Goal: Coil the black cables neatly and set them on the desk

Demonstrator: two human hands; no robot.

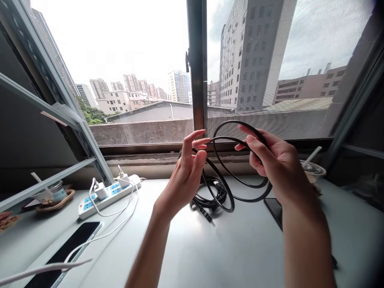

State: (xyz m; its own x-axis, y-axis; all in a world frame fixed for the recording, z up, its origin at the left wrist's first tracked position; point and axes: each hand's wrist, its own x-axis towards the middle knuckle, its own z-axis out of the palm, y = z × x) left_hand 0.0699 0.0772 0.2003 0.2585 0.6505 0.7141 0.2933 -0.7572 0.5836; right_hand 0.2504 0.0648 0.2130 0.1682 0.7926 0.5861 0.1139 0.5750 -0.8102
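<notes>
My right hand is closed on loops of a black cable, gripped between thumb and fingers above the desk. The loops extend left toward my left hand. Its fingers are curved and held apart from the thumb; the cable passes close behind them, and whether it touches them I cannot tell. Below, on the desk, rests a coiled bundle of black cable with a dark plug toward me. My left hand partly hides the bundle.
At the left, a white power strip carries plugged-in chargers, and a white cord crosses a phone. A lidded cup and a dark flat object lie beyond my right arm. Another cup stands far left. Windows rise behind the desk.
</notes>
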